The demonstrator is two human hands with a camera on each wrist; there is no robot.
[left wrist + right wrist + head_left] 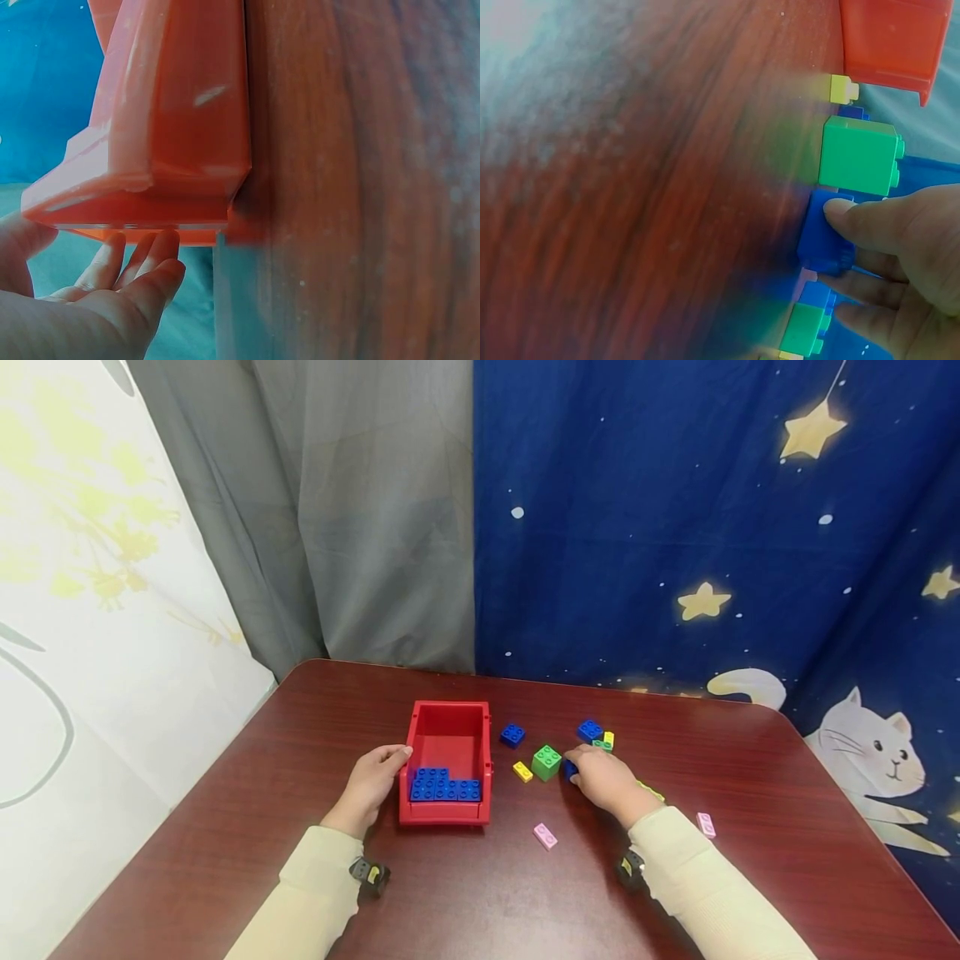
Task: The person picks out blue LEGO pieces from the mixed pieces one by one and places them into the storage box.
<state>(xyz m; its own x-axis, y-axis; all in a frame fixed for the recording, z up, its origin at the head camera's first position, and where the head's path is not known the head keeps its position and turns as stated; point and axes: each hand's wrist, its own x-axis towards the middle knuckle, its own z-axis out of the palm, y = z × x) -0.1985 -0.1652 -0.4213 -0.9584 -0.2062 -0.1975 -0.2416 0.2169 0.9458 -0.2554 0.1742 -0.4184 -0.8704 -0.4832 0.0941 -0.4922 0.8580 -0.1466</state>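
A red plastic box (444, 813) stands on the table with several blue bricks (445, 788) lined up at its near end. My left hand (370, 781) holds the box's left side, thumb at the upper rim and fingertips against the outer wall (199, 112). To the right of the box, my right hand (606, 779) pinches a blue brick (819, 236), with the thumb on one face and the fingers at the other side. Right beside that brick is a large green brick (547, 763). Part of the held brick is covered by the hand in the head view.
Around the right hand lie a blue brick (513, 735), a farther blue brick (590, 730), a small yellow brick (522, 771) and a smaller green brick (806, 328). Pink bricks (545, 836) lie nearer the front and right. Curtains (600, 527) hang behind the table (480, 893).
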